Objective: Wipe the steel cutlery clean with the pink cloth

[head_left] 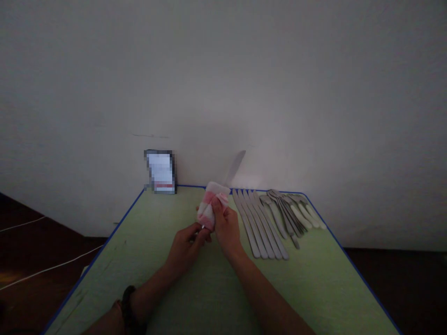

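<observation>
A table knife [236, 166] slants up and to the right, its blade showing beyond a pink-and-white cloth [213, 191]. Low on the knife, my left hand [186, 242] is closed around the end of the handle, where a small pale tip shows between the fingers. My right hand [226, 224] is closed on the cloth, thumb on top, pressing it around the middle of the knife. The cloth and fingers hide most of the handle. Just right of my right hand lies a row of several table knives [261, 225], side by side.
Metal spoons [275, 214] and other cutlery lie right of the knives, with white-handled pieces [309, 213] furthest right. A blurred-out screen device [161, 171] leans on the wall [216, 83] at the back left. The green table [139, 242] has a blue edge.
</observation>
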A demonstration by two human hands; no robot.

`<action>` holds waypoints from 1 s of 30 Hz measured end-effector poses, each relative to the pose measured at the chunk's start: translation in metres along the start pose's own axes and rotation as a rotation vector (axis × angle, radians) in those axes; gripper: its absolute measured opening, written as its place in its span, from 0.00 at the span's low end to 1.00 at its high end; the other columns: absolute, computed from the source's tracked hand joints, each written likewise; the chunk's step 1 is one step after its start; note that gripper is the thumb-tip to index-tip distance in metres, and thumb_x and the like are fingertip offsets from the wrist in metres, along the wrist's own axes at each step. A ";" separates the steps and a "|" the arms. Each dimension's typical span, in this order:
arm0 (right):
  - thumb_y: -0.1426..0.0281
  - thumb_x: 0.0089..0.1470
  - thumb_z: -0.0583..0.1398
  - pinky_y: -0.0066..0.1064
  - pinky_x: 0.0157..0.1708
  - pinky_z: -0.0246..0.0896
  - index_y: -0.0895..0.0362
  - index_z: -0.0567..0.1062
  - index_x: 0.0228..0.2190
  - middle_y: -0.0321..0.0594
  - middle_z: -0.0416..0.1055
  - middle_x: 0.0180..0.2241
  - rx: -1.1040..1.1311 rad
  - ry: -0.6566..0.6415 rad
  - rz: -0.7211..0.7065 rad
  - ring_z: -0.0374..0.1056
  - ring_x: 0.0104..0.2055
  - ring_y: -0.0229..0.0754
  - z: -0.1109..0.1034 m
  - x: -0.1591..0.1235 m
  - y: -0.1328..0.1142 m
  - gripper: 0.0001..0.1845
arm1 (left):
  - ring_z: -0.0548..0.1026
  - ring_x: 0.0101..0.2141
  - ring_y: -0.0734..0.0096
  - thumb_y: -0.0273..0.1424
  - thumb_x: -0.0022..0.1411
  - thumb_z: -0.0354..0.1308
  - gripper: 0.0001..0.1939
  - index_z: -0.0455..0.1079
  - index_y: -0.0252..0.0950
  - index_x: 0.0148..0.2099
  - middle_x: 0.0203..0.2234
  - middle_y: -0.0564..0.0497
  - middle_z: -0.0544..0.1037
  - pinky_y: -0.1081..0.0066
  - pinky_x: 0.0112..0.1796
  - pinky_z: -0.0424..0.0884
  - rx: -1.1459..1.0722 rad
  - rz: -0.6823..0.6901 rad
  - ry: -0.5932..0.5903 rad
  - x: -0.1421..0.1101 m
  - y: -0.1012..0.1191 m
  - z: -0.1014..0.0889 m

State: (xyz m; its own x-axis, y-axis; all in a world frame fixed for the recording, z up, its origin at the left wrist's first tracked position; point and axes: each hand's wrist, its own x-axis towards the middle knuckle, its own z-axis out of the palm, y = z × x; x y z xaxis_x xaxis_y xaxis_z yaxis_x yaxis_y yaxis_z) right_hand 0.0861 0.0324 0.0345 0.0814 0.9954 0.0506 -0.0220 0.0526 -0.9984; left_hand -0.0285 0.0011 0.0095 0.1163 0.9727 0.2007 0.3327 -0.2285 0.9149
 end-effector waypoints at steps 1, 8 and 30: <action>0.47 0.54 0.50 0.24 0.14 0.48 0.61 0.72 0.18 0.36 0.62 0.13 0.007 -0.008 0.021 0.56 0.15 0.32 0.000 -0.001 0.000 0.32 | 0.69 0.21 0.74 0.37 0.61 0.49 0.16 0.70 0.35 0.26 0.19 0.53 0.74 0.77 0.23 0.64 -0.005 0.024 -0.008 0.000 0.000 0.000; 0.46 0.52 0.52 0.24 0.12 0.44 0.61 0.72 0.22 0.34 0.62 0.13 0.044 -0.001 0.112 0.52 0.12 0.30 0.002 -0.003 0.002 0.30 | 0.69 0.20 0.76 0.35 0.63 0.49 0.16 0.72 0.35 0.28 0.19 0.53 0.74 0.78 0.24 0.64 -0.001 0.122 -0.037 -0.003 -0.005 -0.003; 0.51 0.48 0.57 0.26 0.17 0.53 0.59 0.69 0.20 0.35 0.61 0.17 -0.048 0.084 0.084 0.55 0.20 0.35 0.012 -0.008 0.025 0.23 | 0.68 0.41 0.62 0.35 0.63 0.48 0.07 0.61 0.36 0.39 0.37 0.46 0.69 0.61 0.43 0.66 0.402 0.313 0.679 0.052 -0.055 -0.065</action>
State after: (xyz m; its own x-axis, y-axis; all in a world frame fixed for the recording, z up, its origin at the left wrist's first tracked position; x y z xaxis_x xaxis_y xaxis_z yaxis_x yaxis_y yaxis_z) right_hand 0.0733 0.0262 0.0097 0.1643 0.9858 -0.0332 0.0153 -0.0362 -0.9992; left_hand -0.1015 0.0665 -0.0074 -0.2858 0.6455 0.7083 0.7014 -0.3627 0.6136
